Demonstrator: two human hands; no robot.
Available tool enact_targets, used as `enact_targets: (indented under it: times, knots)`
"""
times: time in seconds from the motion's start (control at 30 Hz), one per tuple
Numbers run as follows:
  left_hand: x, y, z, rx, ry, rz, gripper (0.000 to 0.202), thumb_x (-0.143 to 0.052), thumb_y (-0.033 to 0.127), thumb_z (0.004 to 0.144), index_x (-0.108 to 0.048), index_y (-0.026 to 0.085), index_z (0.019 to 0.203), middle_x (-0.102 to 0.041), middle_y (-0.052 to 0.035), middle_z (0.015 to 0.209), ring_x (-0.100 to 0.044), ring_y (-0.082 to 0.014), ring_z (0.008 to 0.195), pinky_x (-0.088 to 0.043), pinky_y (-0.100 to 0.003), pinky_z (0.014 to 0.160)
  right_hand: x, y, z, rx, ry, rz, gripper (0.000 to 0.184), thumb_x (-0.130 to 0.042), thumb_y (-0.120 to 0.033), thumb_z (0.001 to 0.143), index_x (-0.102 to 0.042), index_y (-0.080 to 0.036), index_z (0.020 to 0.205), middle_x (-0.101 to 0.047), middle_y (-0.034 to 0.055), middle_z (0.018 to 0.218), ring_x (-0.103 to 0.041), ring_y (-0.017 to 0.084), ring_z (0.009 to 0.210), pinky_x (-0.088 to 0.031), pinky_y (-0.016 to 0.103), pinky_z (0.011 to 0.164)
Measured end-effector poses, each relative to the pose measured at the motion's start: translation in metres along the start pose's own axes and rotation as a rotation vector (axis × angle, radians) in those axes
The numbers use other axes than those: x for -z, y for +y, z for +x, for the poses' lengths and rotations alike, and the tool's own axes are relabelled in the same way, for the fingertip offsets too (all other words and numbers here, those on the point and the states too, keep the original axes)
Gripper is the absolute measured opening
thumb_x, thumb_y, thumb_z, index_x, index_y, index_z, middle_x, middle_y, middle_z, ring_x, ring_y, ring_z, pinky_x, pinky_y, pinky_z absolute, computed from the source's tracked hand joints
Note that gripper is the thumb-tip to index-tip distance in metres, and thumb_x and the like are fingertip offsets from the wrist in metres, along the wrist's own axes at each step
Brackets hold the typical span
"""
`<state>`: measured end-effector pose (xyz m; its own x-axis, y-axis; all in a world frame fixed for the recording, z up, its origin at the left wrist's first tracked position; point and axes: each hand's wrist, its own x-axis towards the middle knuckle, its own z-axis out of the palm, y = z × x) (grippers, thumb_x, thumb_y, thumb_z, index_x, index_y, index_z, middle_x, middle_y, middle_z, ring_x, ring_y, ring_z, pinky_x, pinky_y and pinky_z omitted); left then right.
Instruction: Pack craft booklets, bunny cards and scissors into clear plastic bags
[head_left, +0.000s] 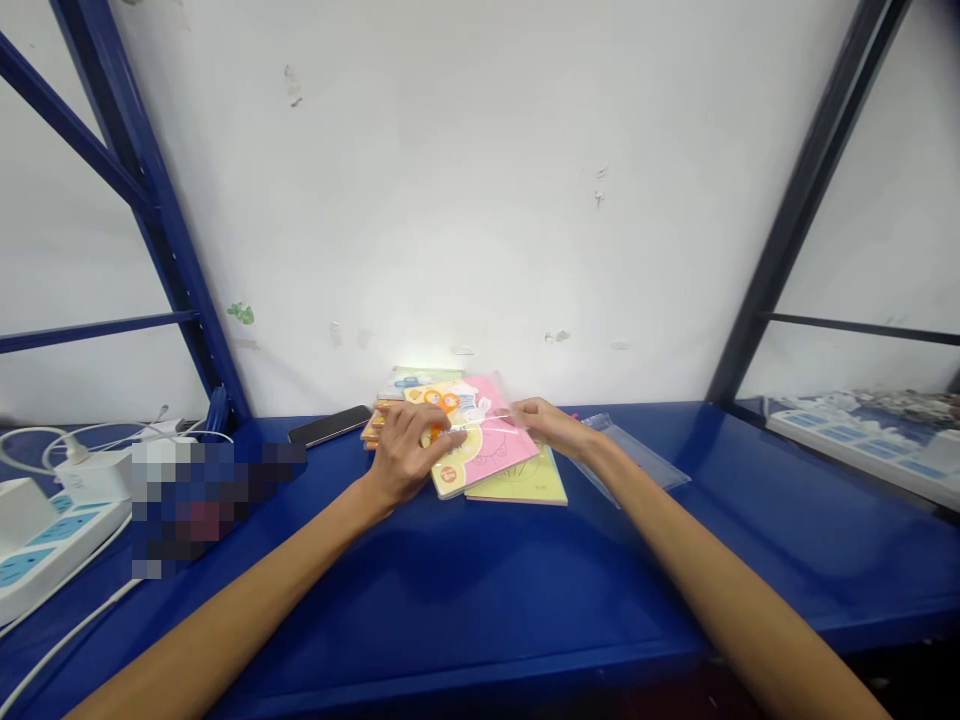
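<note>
Power strip [52, 545] far left on blue metal shelf [480, 600]; phone [328, 425] beside stack. Left hand [409, 455] clenched on orange-handled scissors packet [442, 405], pinning it atop pink booklet [491, 450], yellow-green notebook [525, 485] beneath. Right hand [544, 425] apparently pinching thin white cord [484, 420], held taut against that pin. Clear plastic sleeve [637, 455] just right.

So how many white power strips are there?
2: one white plastic power strip with blue sockets at far left, another power strip at far right, further back. Others may be hidden.
</note>
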<state>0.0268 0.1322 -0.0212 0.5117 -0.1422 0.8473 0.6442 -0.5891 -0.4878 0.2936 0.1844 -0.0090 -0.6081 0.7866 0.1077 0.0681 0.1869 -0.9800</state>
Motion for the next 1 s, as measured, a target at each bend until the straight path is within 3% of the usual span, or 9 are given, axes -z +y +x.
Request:
enact_targets:
  times: [0.17, 0.3, 0.53, 0.73, 1.0]
  knots:
    - [-0.002, -0.004, 0.0, 0.031, 0.014, -0.001, 0.022, -0.06, 0.007, 0.096, -0.066, 0.026, 0.105, -0.069, -0.0051, 0.094, -0.064, -0.0205, 0.09, -0.046, -0.036, 0.077, 0.002, -0.007, 0.0, -0.028, 0.073, 0.19, 0.037, -0.075, -0.047, 0.086, -0.076, -0.014, 0.101, -0.075, 0.0116, 0.1, -0.067, 0.021, 0.084, -0.052, 0.03, 0.07]
    - [0.0, -0.006, 0.001, 0.066, 0.034, -0.007, 0.02, -0.066, 0.006, 0.093, -0.067, 0.025, 0.101, -0.07, -0.0041, 0.093, -0.064, -0.0198, 0.086, -0.045, -0.035, 0.073, 0.01, -0.007, -0.003, -0.059, 0.16, 0.292, 0.035, -0.065, -0.043, 0.091, -0.073, -0.015, 0.11, -0.075, 0.0133, 0.112, -0.07, 0.022, 0.088, -0.057, 0.031, 0.071]
    - [-0.001, -0.001, 0.001, 0.072, 0.036, -0.055, 0.019, -0.066, 0.006, 0.092, -0.068, 0.025, 0.095, -0.073, -0.0028, 0.09, -0.066, -0.0192, 0.084, -0.046, -0.035, 0.075, 0.023, -0.002, -0.008, -0.165, 0.12, 0.327, 0.035, -0.07, -0.034, 0.09, -0.072, -0.011, 0.117, -0.075, 0.017, 0.118, -0.073, 0.024, 0.093, -0.061, 0.033, 0.076]
    - [-0.002, 0.001, 0.002, 0.062, 0.028, -0.065, 0.02, -0.065, 0.006, 0.093, -0.068, 0.025, 0.096, -0.074, -0.003, 0.091, -0.068, -0.0183, 0.084, -0.045, -0.035, 0.074, 0.031, -0.002, -0.008, -0.122, 0.117, 0.327, 0.037, -0.07, -0.032, 0.09, -0.069, -0.013, 0.121, -0.073, 0.0165, 0.124, -0.073, 0.025, 0.098, -0.062, 0.033, 0.079]
    - [-0.001, 0.001, 0.004, 0.065, 0.026, -0.063, 0.027, -0.062, 0.001, 0.092, -0.068, 0.024, 0.106, -0.077, -0.0036, 0.09, -0.071, -0.019, 0.085, -0.045, -0.037, 0.077, 0.025, 0.0, -0.006, -0.118, 0.133, 0.358, 0.035, -0.069, -0.03, 0.089, -0.069, -0.011, 0.119, -0.074, 0.0174, 0.12, -0.073, 0.025, 0.094, -0.061, 0.035, 0.08]
